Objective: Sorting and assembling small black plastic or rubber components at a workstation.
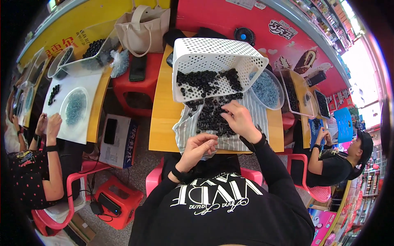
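A white perforated plastic basket (221, 61) lies tipped on its side on the table, its open side toward me. Many small black parts (215, 117) spill out of it onto a grey striped cloth (260, 131). Over the right part of this pile is my right hand (240, 121), thumb and fingers drawn together, their tips among the black parts. My left hand (199, 151) hovers by the cloth's near edge, thumb and index pressed together. Whatever either pinch holds is too small to make out. Right of the basket, a round clear tub (280, 98) contains small pale blue-grey pieces.
The wooden table (162, 123) extends along both sides of the cloth. A small black fan (245, 36) stands behind the basket. On the left, a red stool (135, 84) bears a phone and a beige bag (143, 28). People work at tables on either side.
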The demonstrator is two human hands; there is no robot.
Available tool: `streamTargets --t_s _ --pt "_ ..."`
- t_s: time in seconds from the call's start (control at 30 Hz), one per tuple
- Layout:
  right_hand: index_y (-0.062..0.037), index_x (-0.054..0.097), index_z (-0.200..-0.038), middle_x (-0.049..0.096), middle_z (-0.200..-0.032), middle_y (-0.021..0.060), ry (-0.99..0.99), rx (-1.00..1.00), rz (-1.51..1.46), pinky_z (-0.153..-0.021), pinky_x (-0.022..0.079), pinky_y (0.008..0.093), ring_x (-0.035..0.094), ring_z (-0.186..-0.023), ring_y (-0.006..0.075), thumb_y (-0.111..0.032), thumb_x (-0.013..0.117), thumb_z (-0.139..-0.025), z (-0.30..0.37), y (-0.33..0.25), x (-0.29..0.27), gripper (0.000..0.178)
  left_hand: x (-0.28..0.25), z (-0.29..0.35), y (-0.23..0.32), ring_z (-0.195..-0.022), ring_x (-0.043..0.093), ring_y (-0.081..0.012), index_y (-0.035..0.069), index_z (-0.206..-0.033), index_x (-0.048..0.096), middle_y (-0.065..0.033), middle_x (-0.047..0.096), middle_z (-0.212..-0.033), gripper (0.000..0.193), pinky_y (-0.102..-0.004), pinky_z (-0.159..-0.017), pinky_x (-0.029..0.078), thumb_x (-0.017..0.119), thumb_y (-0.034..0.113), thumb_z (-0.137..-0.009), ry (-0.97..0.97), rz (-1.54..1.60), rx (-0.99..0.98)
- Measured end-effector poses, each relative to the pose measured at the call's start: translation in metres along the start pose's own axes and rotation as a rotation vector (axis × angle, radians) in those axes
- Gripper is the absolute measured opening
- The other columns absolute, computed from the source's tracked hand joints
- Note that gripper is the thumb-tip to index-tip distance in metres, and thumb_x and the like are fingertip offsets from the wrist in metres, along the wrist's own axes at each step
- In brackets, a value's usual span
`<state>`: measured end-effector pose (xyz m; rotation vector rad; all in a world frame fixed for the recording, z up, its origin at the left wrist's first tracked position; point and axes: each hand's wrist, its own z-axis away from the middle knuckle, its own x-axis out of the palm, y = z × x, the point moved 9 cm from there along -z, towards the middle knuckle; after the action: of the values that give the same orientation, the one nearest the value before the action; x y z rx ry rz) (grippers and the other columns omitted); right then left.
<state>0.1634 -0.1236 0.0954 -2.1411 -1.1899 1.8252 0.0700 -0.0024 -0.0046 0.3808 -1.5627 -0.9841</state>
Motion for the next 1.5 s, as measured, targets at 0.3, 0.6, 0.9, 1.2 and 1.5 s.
streamTargets --t_s 0.3,0.6,0.9,1.2,1.5 --pt "-0.0059 0.066 -0.09 0.058 -0.077 0.0136 -0.125 -0.038 0.161 -0.067 0.046 0.0439 0.06 -0.077 0.0354 -0.01 0.069 -0.074 -0.04 0.009 0.046 0.017 0.0 -0.003 0.002 -0.076 0.062 -0.0106 -0.005 -0.115 0.063 -0.0105 0.068 -0.096 0.024 -0.0223 -0.066 0.049 0.058 0.01 -0.096 -0.017 -0.009 0.052" --pt "-0.0032 0.06 -0.082 0.061 -0.088 0.0164 0.006 -0.019 0.168 -0.068 0.048 0.0448 0.061 -0.081 0.0373 -0.01 0.066 -0.077 -0.019 -0.003 0.023 0.01 -0.001 -0.003 0.001 -0.075 0.062 -0.0095 -0.003 -0.114 0.064 -0.0083 0.068 -0.095 0.025 -0.0219 -0.064 0.049 0.059 0.014 -0.097 0.004 0.081 0.055" --pt "0.0048 0.064 -0.093 0.059 -0.083 0.0061 -0.077 0.177 -0.728 -0.062 0.049 0.0257 0.062 -0.071 0.0121 0.008 0.058 -0.086 0.042 -0.058 0.037 0.01 -0.007 -0.004 0.009 -0.078 0.062 -0.0115 -0.002 -0.129 0.055 -0.0067 0.066 -0.097 0.033 -0.0225 -0.065 0.049 0.053 0.013 -0.1 0.051 0.269 0.133" --pt "0.003 0.066 -0.089 0.062 -0.079 0.0082 0.223 0.143 -0.5 -0.06 0.047 0.0262 0.062 -0.071 0.0138 0.006 0.064 -0.081 0.068 -0.04 0.007 0.009 -0.012 -0.007 -0.002 -0.074 0.064 -0.0125 -0.003 -0.117 0.064 -0.0091 0.069 -0.094 0.024 -0.0217 -0.062 0.049 0.059 0.007 -0.095 0.031 0.195 0.092" --pt "-0.0013 0.067 -0.087 0.062 -0.08 0.0167 0.394 0.361 0.112 -0.065 0.048 0.04 0.063 -0.073 0.0339 -0.005 0.066 -0.078 0.114 0.08 -0.043 0.01 -0.009 -0.008 0.001 -0.074 0.064 -0.014 -0.003 -0.115 0.064 -0.0102 0.068 -0.093 0.023 -0.0231 -0.064 0.048 0.06 0.009 -0.095 0.027 0.183 0.083"
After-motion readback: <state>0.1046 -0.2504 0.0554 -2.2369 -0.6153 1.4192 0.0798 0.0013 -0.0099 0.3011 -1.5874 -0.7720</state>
